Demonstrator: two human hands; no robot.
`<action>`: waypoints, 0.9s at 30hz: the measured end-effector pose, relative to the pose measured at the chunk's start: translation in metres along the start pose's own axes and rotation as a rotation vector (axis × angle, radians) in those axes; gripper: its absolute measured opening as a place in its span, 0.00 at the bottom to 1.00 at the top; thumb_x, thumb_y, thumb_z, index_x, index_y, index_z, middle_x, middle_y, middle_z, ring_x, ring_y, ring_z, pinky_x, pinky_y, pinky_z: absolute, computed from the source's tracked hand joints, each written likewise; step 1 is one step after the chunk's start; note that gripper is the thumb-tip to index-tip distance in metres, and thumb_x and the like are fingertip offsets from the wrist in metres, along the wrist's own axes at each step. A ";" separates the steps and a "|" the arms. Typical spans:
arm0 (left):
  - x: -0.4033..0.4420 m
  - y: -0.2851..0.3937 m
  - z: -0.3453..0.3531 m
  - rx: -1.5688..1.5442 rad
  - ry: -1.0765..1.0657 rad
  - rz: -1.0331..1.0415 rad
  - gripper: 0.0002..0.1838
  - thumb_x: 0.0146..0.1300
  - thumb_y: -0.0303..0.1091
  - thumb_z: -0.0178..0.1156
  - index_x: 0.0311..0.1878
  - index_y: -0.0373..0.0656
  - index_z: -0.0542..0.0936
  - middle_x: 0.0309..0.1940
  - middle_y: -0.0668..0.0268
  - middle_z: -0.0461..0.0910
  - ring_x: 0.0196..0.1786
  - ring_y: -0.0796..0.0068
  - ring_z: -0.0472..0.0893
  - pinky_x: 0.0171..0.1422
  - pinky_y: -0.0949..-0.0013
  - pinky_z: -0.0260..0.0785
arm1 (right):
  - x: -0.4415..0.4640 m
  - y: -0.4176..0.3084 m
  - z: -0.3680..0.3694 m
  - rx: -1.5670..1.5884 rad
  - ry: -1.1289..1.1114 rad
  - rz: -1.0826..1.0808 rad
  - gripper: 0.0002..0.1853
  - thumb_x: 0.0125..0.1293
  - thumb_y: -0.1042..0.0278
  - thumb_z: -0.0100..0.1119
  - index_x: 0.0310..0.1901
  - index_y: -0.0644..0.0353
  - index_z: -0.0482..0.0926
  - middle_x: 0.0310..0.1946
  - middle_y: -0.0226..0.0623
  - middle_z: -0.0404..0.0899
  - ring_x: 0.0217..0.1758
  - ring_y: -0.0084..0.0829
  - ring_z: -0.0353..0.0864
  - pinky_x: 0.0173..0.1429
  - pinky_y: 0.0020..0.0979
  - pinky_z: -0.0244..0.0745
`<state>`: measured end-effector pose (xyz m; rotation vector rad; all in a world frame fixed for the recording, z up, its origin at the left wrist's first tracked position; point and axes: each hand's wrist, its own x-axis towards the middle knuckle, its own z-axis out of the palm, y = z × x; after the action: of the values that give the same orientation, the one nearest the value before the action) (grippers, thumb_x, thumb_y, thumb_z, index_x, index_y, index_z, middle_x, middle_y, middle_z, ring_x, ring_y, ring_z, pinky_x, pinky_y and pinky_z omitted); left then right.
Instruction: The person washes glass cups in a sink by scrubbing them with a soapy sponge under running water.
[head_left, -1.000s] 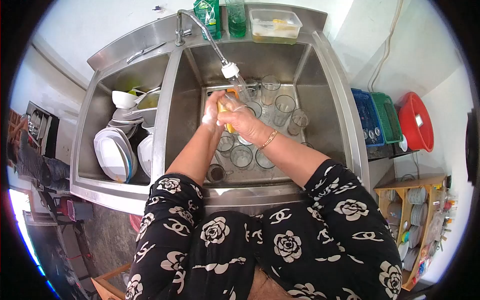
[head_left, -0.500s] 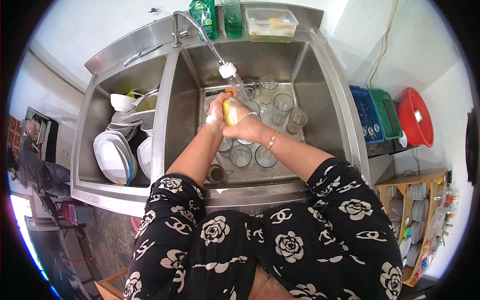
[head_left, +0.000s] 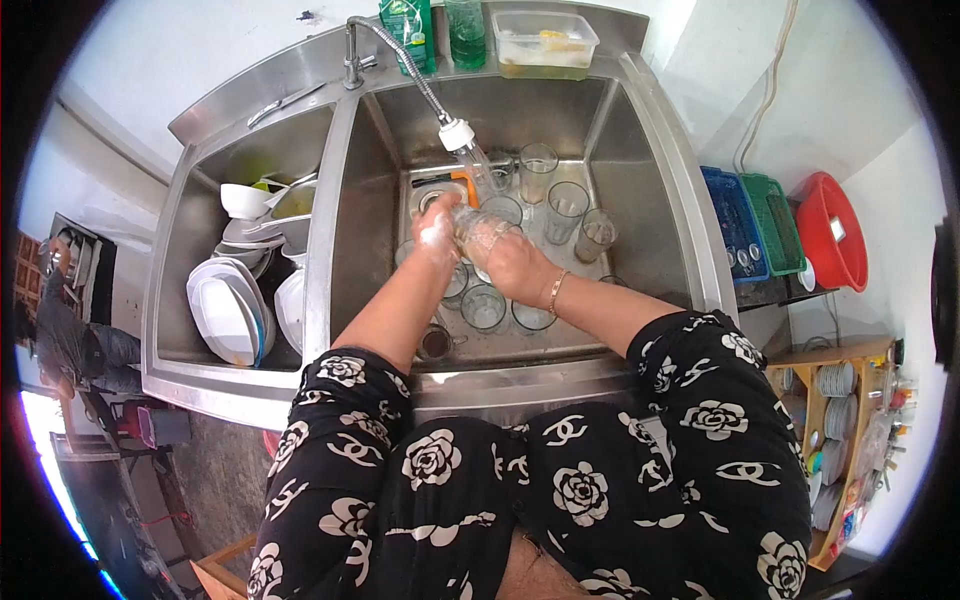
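Note:
Over the right basin, my left hand (head_left: 438,222), foam on its skin, is closed round the base end of a clear drinking glass (head_left: 474,224). My right hand (head_left: 508,262), with a bracelet at the wrist, has its fingers in the mouth of that glass. A yellow sponge pressed by these fingers is mostly hidden now. Below and beside my hands, several clear glasses (head_left: 567,208) stand on the basin floor, with a glass mug (head_left: 435,343) near the front. Just above hangs the tap's clear nozzle with its white collar (head_left: 457,135).
White bowls and plates (head_left: 222,312) pile up in the left basin (head_left: 180,345). A green pouch (head_left: 408,35), a green bottle (head_left: 466,35) and a plastic tub (head_left: 545,45) line the back ledge. Baskets (head_left: 735,225) and a red basin (head_left: 833,230) stand right. Another person (head_left: 75,325) is far left.
My right hand has turned and shifted slightly down and right, its elbow swinging outward. The glass has rolled between my hands, and the yellow sponge is less visible.

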<state>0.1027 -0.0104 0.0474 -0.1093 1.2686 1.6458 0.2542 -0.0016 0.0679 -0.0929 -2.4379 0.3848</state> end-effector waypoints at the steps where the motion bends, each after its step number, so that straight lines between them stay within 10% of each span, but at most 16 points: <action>1: 0.000 -0.002 0.002 -0.007 0.049 0.015 0.17 0.52 0.36 0.63 0.42 0.35 0.74 0.36 0.55 0.77 0.30 0.60 0.79 0.36 0.56 0.76 | 0.005 -0.005 -0.004 0.050 0.000 0.135 0.20 0.44 0.79 0.55 0.44 0.66 0.75 0.36 0.50 0.78 0.42 0.54 0.77 0.48 0.47 0.71; 6: 0.023 -0.003 -0.008 -0.089 -0.162 -0.059 0.17 0.51 0.34 0.63 0.43 0.33 0.75 0.33 0.56 0.78 0.31 0.60 0.79 0.37 0.56 0.75 | 0.036 -0.014 0.010 1.071 0.223 1.204 0.22 0.44 0.83 0.53 0.46 0.63 0.74 0.41 0.51 0.75 0.45 0.53 0.74 0.50 0.44 0.70; 9: 0.035 -0.001 -0.011 0.037 -0.120 -0.048 0.15 0.54 0.35 0.60 0.41 0.35 0.75 0.32 0.57 0.78 0.31 0.59 0.79 0.38 0.55 0.75 | 0.022 -0.038 -0.005 0.177 0.241 0.383 0.19 0.45 0.79 0.58 0.44 0.61 0.76 0.35 0.50 0.76 0.40 0.52 0.76 0.47 0.44 0.72; 11: 0.023 -0.008 -0.010 0.108 -0.040 -0.027 0.12 0.59 0.36 0.56 0.41 0.38 0.74 0.32 0.59 0.78 0.33 0.59 0.80 0.39 0.54 0.75 | -0.013 -0.003 0.015 0.120 0.037 0.334 0.19 0.44 0.76 0.61 0.42 0.61 0.76 0.32 0.49 0.76 0.38 0.53 0.76 0.46 0.44 0.72; 16: 0.011 -0.012 -0.020 0.728 -0.238 -0.077 0.22 0.63 0.49 0.54 0.50 0.41 0.76 0.39 0.59 0.80 0.39 0.58 0.81 0.42 0.53 0.76 | 0.019 -0.007 -0.062 0.162 -0.281 0.508 0.17 0.46 0.67 0.66 0.40 0.61 0.79 0.32 0.46 0.80 0.35 0.43 0.80 0.43 0.38 0.74; 22: -0.048 0.009 0.020 0.243 -1.211 -0.671 0.36 0.61 0.66 0.52 0.59 0.44 0.71 0.40 0.53 0.80 0.36 0.54 0.82 0.36 0.53 0.77 | 0.019 0.026 -0.092 0.916 -0.070 0.995 0.23 0.48 0.53 0.71 0.31 0.71 0.81 0.24 0.36 0.80 0.29 0.23 0.78 0.35 0.29 0.72; 27: -0.066 -0.011 0.025 0.238 -0.760 -0.439 0.35 0.59 0.65 0.53 0.54 0.41 0.72 0.36 0.51 0.79 0.30 0.55 0.81 0.33 0.56 0.77 | 0.009 0.050 -0.077 0.289 0.439 1.167 0.25 0.54 0.50 0.67 0.32 0.71 0.78 0.29 0.47 0.81 0.31 0.37 0.79 0.36 0.33 0.72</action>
<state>0.1548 -0.0340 0.0901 0.3355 0.7638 0.9914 0.2936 0.0667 0.1160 -1.3315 -1.6370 1.0621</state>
